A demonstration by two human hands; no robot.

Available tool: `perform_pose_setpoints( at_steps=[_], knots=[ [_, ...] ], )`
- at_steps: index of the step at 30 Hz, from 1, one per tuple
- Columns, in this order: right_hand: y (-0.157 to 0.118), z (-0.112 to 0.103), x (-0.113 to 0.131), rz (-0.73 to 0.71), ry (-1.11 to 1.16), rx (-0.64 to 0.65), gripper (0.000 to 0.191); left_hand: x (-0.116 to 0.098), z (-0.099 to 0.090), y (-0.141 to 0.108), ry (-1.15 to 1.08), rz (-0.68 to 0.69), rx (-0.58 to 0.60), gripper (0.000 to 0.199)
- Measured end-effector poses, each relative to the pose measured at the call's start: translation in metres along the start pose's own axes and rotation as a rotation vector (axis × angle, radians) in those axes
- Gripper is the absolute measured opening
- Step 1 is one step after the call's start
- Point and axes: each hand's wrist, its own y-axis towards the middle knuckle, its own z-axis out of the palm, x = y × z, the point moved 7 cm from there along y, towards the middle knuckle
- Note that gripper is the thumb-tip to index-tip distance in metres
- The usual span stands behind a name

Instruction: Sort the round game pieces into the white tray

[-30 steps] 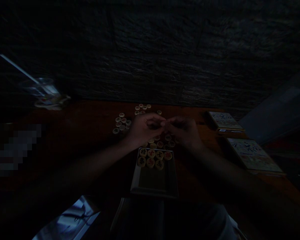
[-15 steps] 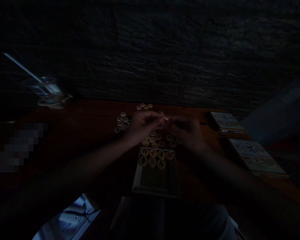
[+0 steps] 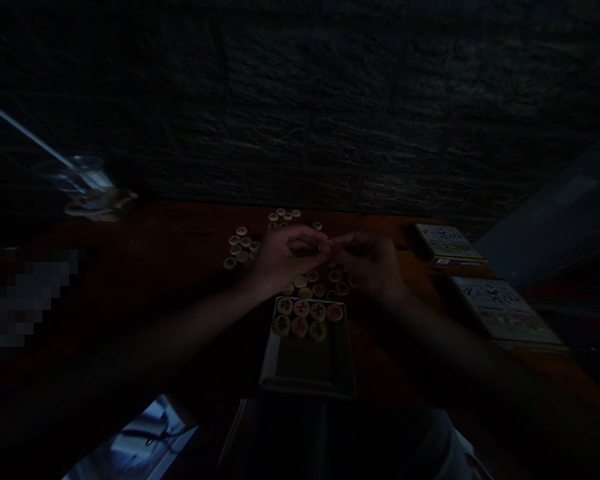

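Observation:
My left hand (image 3: 287, 253) and my right hand (image 3: 373, 260) meet above the wooden table, thumbs and fingertips pinched together around one small round Chinese chess piece (image 3: 326, 246). Fingers cover most of it, so its character does not show. Just below them lies a shallow open box (image 3: 307, 363) with several round wooden pieces in two rows at its far end. These carry red or black characters, among them a black piece (image 3: 285, 306) in the far left corner. More loose chess pieces (image 3: 319, 290) lie under and beyond my hands, partly hidden by them.
Two flat printed boxes (image 3: 503, 310) lie at the right of the table. A clear cup (image 3: 87, 177) with a white straw stands at the far left. A dark stone wall (image 3: 300, 113) rises behind the table. The scene is very dim.
The held piece has turned in my fingertips; its red-marked face showed before and is now mostly hidden. The view has shifted slightly to the right. The box rows look the same.

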Motion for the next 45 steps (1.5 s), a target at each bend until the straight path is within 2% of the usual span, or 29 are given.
perform_pose_setpoints(
  at_steps=[5, 13, 22, 25, 28, 32, 35, 40, 45],
  knots=[
    [0.0, -0.002, 0.0, -0.02, -0.04, -0.007, 0.035, -0.003, 0.004, -0.002, 0.014, 0.008, 0.014, 0.023],
    [-0.002, 0.003, 0.007, -0.004, -0.016, 0.063, 0.035, 0.009, 0.0, 0.001, -0.225, -0.111, -0.038, 0.018],
    [-0.006, -0.008, 0.011, -0.157, -0.312, -0.044, 0.024, 0.013, 0.007, 0.002, -0.286, -0.179, 0.037, 0.016],
    [-0.006, -0.005, 0.013, -0.125, -0.214, -0.031, 0.028, 0.016, 0.006, 0.002, -0.367, -0.211, 0.035, 0.016],
    [-0.005, -0.001, 0.01, -0.033, -0.093, 0.018, 0.032, 0.02, 0.005, 0.003, -0.42, -0.246, 0.037, 0.017],
    [-0.004, 0.003, 0.005, 0.047, 0.043, 0.043, 0.033, 0.018, 0.006, 0.003, -0.418, -0.202, 0.063, 0.026],
    [-0.002, 0.004, 0.001, 0.061, 0.107, 0.058, 0.031, 0.013, 0.004, 0.001, -0.316, -0.148, 0.048, 0.034],
    [0.0, 0.003, -0.004, 0.079, 0.055, 0.058, 0.04, 0.002, 0.001, -0.001, -0.139, -0.044, -0.007, 0.029],
    [-0.001, 0.005, -0.004, 0.076, -0.007, 0.098, 0.045, 0.0, 0.002, 0.0, -0.099, -0.004, 0.004, 0.028]
  ],
)
